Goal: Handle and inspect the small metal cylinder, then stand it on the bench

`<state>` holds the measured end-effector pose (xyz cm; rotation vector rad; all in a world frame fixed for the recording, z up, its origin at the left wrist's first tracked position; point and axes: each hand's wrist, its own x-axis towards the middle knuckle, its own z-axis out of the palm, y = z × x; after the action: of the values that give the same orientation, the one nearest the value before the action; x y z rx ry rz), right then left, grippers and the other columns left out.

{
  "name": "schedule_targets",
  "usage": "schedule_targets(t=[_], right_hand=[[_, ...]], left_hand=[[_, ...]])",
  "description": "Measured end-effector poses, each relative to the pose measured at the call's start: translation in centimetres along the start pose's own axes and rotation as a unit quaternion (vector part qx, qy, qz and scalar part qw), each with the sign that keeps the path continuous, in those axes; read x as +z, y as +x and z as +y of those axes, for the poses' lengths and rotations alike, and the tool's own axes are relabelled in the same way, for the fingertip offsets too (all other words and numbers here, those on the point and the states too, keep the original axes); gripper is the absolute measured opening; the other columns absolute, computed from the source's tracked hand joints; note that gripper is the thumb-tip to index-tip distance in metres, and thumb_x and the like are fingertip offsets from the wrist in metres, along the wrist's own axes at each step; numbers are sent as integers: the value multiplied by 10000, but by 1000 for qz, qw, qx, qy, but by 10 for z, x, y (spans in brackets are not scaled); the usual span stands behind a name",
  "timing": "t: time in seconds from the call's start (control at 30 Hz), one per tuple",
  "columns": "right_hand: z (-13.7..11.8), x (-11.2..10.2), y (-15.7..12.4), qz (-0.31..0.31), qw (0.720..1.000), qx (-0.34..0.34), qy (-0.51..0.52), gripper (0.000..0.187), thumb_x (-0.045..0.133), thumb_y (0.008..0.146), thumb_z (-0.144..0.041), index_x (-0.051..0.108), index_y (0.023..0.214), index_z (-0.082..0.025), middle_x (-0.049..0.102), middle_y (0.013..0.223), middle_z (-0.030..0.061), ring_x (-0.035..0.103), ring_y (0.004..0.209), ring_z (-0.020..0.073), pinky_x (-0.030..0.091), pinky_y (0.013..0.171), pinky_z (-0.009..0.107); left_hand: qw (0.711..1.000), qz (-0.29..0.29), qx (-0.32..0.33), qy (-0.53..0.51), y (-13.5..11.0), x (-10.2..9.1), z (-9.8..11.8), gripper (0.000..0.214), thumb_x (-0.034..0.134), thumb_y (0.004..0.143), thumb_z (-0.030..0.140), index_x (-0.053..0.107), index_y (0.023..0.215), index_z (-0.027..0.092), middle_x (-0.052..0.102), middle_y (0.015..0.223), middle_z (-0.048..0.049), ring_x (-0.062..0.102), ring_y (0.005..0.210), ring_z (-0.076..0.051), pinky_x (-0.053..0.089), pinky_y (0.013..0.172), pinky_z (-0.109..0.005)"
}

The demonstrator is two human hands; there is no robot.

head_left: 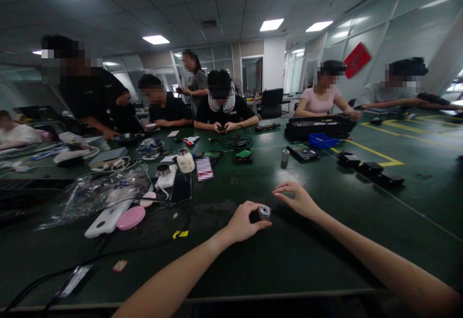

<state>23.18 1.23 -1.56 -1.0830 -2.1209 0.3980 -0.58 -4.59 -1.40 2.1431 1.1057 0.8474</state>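
My left hand (243, 221) is closed around a small silver cylindrical part (264, 212) that stands on the dark green table (289, 260). Its thumb and fingers wrap the part's side, and the part's round top shows. My right hand (298, 197) hovers just to the right of the part, fingers curved and apart, holding nothing. Both forearms reach in from the bottom edge of the view.
A phone (181, 188), a pink disc (130, 218), a white device (107, 219), plastic bags and black cables lie at left. A small metal can (285, 156), a blue bin (323, 140) and black boxes (369, 168) sit farther back. Several people sit around the table's far side.
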Motion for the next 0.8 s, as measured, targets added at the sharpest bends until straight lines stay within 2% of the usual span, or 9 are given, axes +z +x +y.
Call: schedule_targets(t=[0.1,0.23,0.43,0.6,0.7,0.8], right_hand=[[-34,6,-3,-6,995,-31,97,183,620,861,-371,738,945,-259,665,1028,58,590,1016,234,468,914,409],[-62,10,-9,-40,991,-24,129,165,639,852,-348,740,947,-258,667,996,62,604,969,238,491,867,416],[-60,12,-11,-35,991,-27,123,143,642,853,-357,726,879,-244,684,943,52,610,944,227,480,857,404],[-59,13,-13,-7,993,-33,113,178,650,837,-360,640,752,-204,685,886,44,624,873,209,478,831,382],[-60,11,-15,-8,994,-23,109,167,650,838,-355,658,915,-207,684,917,50,624,881,213,486,823,378],[-63,9,-16,-44,992,-40,108,280,624,863,-333,647,1124,-233,674,1024,65,610,967,225,474,876,390]], left_hand=[[1000,9,5,4,0,2,-5,408,766,732,372,680,1098,213,666,1075,-70,602,1019,-247,446,930,-341],[1000,14,9,4,1,4,-9,434,761,738,380,664,1115,189,658,1065,-74,609,990,-241,462,890,-326],[1000,10,12,-6,1,3,-6,406,767,736,360,669,1090,186,658,1071,-75,605,1011,-240,460,900,-330],[1000,14,18,-11,0,3,-6,405,767,742,330,662,1111,201,662,1071,-64,604,1017,-234,455,908,-334],[1000,15,18,-11,0,4,-7,404,771,737,330,668,1102,195,663,1072,-67,605,1011,-234,456,907,-334],[1000,16,16,-6,1,6,-9,390,773,732,336,682,1077,177,664,1067,-79,606,1006,-245,458,903,-342]])
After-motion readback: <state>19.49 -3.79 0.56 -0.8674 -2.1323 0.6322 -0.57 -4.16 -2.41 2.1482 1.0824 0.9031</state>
